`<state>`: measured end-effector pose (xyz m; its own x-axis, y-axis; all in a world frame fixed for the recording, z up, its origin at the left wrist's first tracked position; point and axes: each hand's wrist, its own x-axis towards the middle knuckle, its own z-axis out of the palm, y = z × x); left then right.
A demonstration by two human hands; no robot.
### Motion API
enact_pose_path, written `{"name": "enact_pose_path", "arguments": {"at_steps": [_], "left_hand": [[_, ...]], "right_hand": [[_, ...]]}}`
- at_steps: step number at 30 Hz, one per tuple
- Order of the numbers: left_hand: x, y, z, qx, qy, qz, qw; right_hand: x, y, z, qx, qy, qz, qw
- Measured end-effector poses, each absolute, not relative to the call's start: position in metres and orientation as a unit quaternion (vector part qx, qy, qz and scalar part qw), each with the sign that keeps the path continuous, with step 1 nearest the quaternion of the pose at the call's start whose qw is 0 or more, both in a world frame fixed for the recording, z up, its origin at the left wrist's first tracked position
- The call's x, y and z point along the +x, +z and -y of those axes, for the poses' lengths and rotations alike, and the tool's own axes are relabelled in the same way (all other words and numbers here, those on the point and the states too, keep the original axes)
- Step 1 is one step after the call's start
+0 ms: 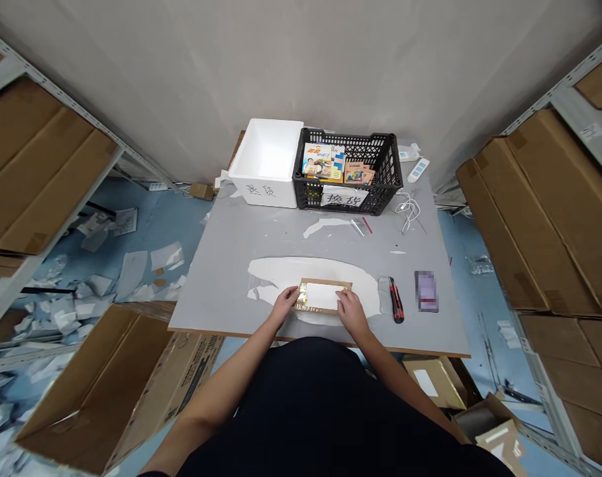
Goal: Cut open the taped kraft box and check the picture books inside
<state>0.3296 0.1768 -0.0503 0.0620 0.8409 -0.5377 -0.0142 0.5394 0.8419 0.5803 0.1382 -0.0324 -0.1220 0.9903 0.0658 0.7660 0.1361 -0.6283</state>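
Observation:
A small flat cardboard box with a large white label and shiny printed tape lies near the front of the grey table. My left hand grips its left end, the fingertips at the taped corner. At the opposite end, my right hand is closed on the box's edge, some fingers resting over the label. A worn white patch of the tabletop surrounds the box. To the right lie a red and black utility knife and a blurred purple phone-like item.
At the back stand a white foam box and a black plastic crate holding booklets. A white cable lies on the right. Shelves with cartons flank the table; a large open carton and scattered paper cover the left floor.

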Motion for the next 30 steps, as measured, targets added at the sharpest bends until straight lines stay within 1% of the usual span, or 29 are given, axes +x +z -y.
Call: {"name": "enact_pose_path", "arguments": {"at_steps": [7, 11, 13, 15, 19, 21, 23, 25, 28, 30], "left_hand": [[0.331, -0.053, -0.173, 0.314, 0.287, -0.617, 0.662], [0.343, -0.045, -0.171, 0.314, 0.255, -0.562, 0.722], [0.350, -0.040, -0.172, 0.332, 0.256, -0.533, 0.735], [0.353, -0.035, -0.174, 0.350, 0.280, -0.532, 0.718], [0.344, -0.022, -0.181, 0.377, 0.348, -0.554, 0.656], [0.334, -0.017, -0.184, 0.393, 0.369, -0.554, 0.635], [0.326, -0.013, -0.185, 0.407, 0.379, -0.554, 0.620], [0.321, -0.011, -0.183, 0.415, 0.381, -0.554, 0.613], [0.323, -0.011, -0.180, 0.411, 0.381, -0.556, 0.614], [0.328, -0.012, -0.177, 0.406, 0.377, -0.550, 0.625]], "right_hand": [[0.593, -0.037, -0.132, -0.692, 0.183, 0.656, 0.240], [0.619, -0.038, -0.127, -0.714, 0.198, 0.619, 0.262], [0.627, -0.041, -0.125, -0.714, 0.220, 0.603, 0.278], [0.628, -0.046, -0.125, -0.706, 0.264, 0.585, 0.299], [0.603, -0.049, -0.132, -0.653, 0.391, 0.552, 0.340], [0.586, -0.042, -0.136, -0.645, 0.402, 0.535, 0.370], [0.571, -0.029, -0.140, -0.653, 0.359, 0.537, 0.396], [0.563, -0.014, -0.142, -0.638, 0.311, 0.589, 0.387], [0.561, 0.005, -0.143, -0.575, 0.283, 0.698, 0.318], [0.564, 0.011, -0.142, -0.567, 0.266, 0.726, 0.284]]}}
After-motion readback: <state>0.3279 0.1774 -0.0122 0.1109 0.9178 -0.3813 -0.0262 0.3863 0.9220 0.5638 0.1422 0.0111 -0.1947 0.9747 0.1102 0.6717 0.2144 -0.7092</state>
